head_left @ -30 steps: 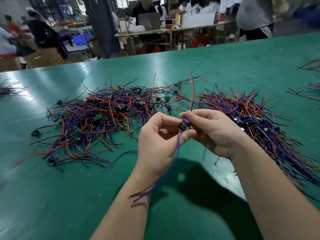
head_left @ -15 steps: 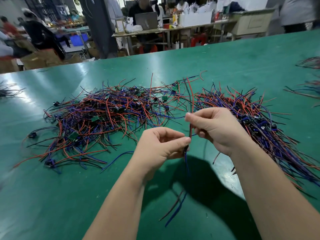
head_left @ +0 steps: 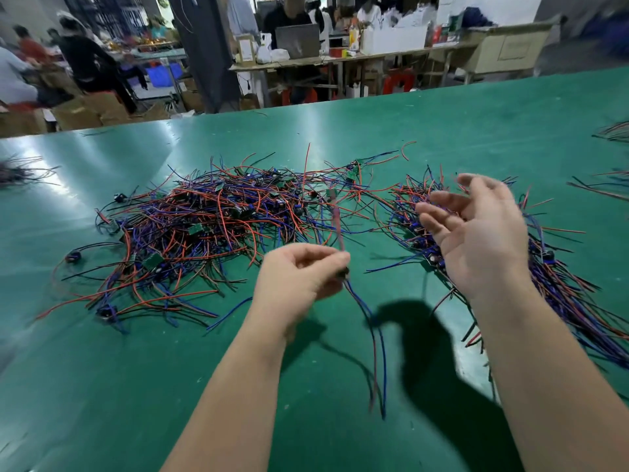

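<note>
1. I am seeing the left hand (head_left: 299, 277) pinching a small wired component (head_left: 343, 272) between thumb and fingertips, above the green table (head_left: 102, 386), near the centre of my view. Its blue and red leads are hanging toward 6 o'clock.
2. The right hand (head_left: 476, 233) is hovering wide open at 2 o'clock, holding nothing, over the right wire bundle (head_left: 578, 301).
3. I am judging one risk: the pinch is small, so the swinging leads could be pulling the component loose.
4. Another risk: a lead could be snagging on the tangled pile (head_left: 204, 226) at 10 o'clock.
</note>
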The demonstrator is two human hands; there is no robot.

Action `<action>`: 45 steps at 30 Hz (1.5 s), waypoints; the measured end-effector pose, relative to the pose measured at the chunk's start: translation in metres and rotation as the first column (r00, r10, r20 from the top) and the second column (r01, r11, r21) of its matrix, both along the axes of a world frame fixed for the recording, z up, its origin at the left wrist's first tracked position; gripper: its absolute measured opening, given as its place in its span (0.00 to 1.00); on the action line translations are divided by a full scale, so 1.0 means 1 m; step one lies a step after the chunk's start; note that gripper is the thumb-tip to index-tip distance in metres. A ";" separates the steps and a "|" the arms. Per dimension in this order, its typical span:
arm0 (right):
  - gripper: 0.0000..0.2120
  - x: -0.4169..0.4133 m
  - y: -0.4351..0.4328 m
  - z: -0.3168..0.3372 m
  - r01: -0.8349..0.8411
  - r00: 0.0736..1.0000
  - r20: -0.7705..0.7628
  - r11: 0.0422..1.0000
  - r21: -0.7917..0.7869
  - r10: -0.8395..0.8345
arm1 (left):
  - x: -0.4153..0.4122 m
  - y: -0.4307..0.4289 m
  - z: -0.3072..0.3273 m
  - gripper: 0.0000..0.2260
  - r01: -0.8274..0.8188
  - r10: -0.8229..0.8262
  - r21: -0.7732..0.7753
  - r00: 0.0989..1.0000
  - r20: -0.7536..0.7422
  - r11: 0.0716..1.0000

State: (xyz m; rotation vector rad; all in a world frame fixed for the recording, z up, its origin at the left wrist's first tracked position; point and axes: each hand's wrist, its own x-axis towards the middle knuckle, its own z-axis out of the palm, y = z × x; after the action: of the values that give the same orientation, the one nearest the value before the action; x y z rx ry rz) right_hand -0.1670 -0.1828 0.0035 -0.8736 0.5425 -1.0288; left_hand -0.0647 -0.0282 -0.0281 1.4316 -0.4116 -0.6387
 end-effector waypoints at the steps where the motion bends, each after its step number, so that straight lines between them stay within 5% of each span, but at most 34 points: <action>1: 0.06 0.002 0.004 -0.002 -0.082 0.995 -0.054 0.995 -0.054 0.079 | 0.004 0.000 0.000 0.04 -0.093 0.092 -0.050 0.996 -0.020 0.994; 6: 0.13 0.011 0.037 -0.021 -0.517 0.816 -0.512 0.735 -0.439 0.268 | 0.005 -0.001 -0.001 0.04 -0.146 0.149 -0.142 0.989 0.010 0.979; 12: 0.07 0.015 0.046 -0.022 -0.362 0.909 -0.391 0.738 -0.569 0.144 | 0.002 -0.004 0.000 0.09 -0.033 0.053 -0.218 0.995 0.083 0.975; 15: 0.07 0.009 0.032 -0.014 -0.167 0.949 -0.313 0.772 -0.613 -0.043 | 0.020 0.004 -0.005 0.05 -0.233 0.238 -0.054 0.913 0.331 0.971; 18: 0.04 -0.007 0.006 -0.005 0.096 0.877 -0.282 0.717 -0.690 -0.389 | 0.044 0.019 -0.017 0.12 -0.613 0.226 0.291 0.625 0.747 0.734; 21: 0.08 -0.020 -0.018 -0.004 0.090 0.647 -0.428 0.620 -0.779 -0.631 | 0.057 0.029 -0.030 0.23 -0.632 0.021 0.567 0.677 0.736 0.528; 24: 0.15 -0.021 -0.023 -0.008 -0.048 0.479 -0.575 0.634 -0.772 -0.664 | 0.063 0.028 -0.038 0.17 -0.583 -0.117 0.702 0.729 0.674 0.409; 30: 0.13 -0.010 -0.002 -0.008 -0.142 0.559 -0.578 0.619 -0.773 -0.594 | 0.068 0.031 -0.041 0.07 -0.625 0.066 0.544 0.688 0.722 0.560; 34: 0.11 -0.004 0.007 -0.012 -0.164 0.613 -0.560 0.603 -0.780 -0.557 | 0.070 0.037 -0.041 0.14 -0.759 0.149 0.522 0.611 0.778 0.389; 38: 0.10 0.000 0.009 -0.016 -0.200 0.629 -0.564 0.589 -0.783 -0.535 | 0.077 0.044 -0.041 0.19 -0.666 0.110 0.678 0.734 0.670 0.311; 45: 0.09 0.004 0.010 -0.021 -0.201 0.678 -0.532 0.569 -0.798 -0.508 | 0.084 0.046 -0.040 0.18 -0.671 0.181 0.567 0.707 0.684 0.477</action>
State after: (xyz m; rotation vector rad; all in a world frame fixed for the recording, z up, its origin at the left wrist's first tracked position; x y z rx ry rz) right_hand -0.1630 -0.1731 -0.0170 -2.1991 0.8438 -1.0857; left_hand 0.0195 0.0178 -0.0684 2.5201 -0.1300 0.1236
